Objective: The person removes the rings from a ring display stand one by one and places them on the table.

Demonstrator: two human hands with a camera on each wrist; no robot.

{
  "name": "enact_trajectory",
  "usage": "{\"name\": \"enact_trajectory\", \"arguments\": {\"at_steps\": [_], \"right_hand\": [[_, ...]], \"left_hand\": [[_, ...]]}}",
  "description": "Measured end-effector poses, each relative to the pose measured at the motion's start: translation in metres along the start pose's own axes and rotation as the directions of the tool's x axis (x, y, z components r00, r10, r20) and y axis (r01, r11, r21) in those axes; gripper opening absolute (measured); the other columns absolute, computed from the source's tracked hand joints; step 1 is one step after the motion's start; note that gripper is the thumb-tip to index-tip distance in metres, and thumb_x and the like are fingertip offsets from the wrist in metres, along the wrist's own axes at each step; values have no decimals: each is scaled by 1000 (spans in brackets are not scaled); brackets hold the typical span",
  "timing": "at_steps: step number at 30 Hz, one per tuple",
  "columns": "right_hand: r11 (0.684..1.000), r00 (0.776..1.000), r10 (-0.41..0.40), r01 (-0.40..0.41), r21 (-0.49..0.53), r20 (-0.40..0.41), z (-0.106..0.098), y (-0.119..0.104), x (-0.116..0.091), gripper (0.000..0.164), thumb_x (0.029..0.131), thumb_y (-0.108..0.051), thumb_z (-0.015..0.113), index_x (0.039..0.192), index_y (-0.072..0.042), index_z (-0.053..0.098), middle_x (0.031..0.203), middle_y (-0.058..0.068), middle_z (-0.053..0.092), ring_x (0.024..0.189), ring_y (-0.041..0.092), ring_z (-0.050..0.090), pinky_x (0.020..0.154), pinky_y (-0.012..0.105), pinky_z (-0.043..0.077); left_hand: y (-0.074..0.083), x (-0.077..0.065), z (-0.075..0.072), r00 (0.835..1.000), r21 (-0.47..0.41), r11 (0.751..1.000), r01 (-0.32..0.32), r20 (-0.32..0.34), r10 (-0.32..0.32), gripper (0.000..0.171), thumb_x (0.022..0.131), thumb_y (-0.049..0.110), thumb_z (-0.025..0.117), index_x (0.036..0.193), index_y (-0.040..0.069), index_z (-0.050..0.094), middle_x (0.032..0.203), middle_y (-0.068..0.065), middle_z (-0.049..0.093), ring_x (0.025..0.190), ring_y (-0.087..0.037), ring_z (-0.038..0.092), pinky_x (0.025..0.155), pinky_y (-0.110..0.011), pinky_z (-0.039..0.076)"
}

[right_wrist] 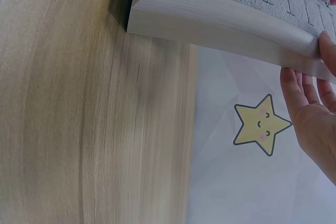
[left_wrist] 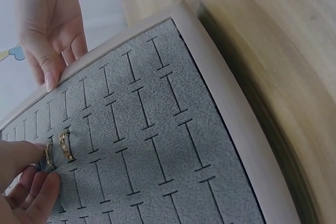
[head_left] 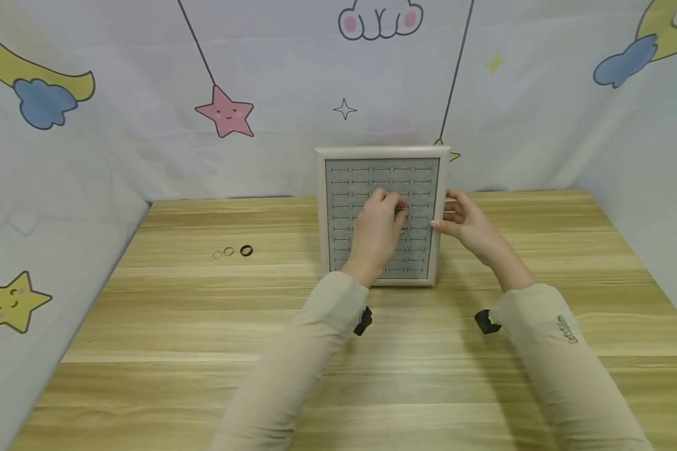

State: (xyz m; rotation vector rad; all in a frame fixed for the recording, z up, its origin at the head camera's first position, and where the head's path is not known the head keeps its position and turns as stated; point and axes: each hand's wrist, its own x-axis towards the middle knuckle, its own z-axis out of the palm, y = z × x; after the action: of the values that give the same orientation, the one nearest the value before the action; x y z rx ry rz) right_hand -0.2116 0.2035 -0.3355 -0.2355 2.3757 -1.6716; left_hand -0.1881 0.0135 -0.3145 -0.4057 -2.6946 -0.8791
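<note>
A ring display board with a pale frame and grey slotted padding stands upright on the table. My left hand is at its front, thumb and fingertips pinching a small ring against the slots. The fingers hide most of that ring. Two gold rings sit in slots beside these fingertips; the farther one shows clearly, while the nearer is partly covered. My right hand grips the board's right side, its thumb on the front of the frame and fingers behind the edge.
On the table, left of the board, lie a black ring and two thin rings. A white curtain with printed stars hangs behind the table.
</note>
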Motion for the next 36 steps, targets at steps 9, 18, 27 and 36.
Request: {"name": "enact_trajectory", "arguments": {"at_steps": [9,18,27,36], "right_hand": [[1000,1000,-2,2,-3,-7,1,-1,0,66,95,-5,55,150,-4,17,142,27,39,133,39,41,111,50,38],[1000,1000,-7,7,-8,-11,2,-1,-1,65,95,-4,54,149,-3,18,142,27,39,133,40,40,111,51,37],[1000,1000,-11,10,-10,-16,3,0,-2,65,96,-5,54,149,-3,17,141,27,39,133,40,40,111,51,37],[1000,1000,-13,13,-14,-18,3,1,-1,64,96,-5,54,148,-2,19,141,26,40,131,38,42,109,46,40]], "left_hand": [[-1,0,-3,999,24,1000,-6,42,5,18,98,20,52,106,9,64,105,-4,60,94,-15,61,79,-23,55],[-8,1,-3,994,-19,999,-31,100,32,22,100,22,46,109,8,60,110,-5,57,98,-15,59,83,-22,54],[-11,1,-4,991,-174,983,53,129,-31,25,101,24,44,112,5,56,112,-6,57,94,-14,57,80,-22,52],[-18,1,-14,993,-416,902,115,38,-110,22,98,19,52,111,2,56,108,-10,61,97,-19,60,83,-24,53]]}}
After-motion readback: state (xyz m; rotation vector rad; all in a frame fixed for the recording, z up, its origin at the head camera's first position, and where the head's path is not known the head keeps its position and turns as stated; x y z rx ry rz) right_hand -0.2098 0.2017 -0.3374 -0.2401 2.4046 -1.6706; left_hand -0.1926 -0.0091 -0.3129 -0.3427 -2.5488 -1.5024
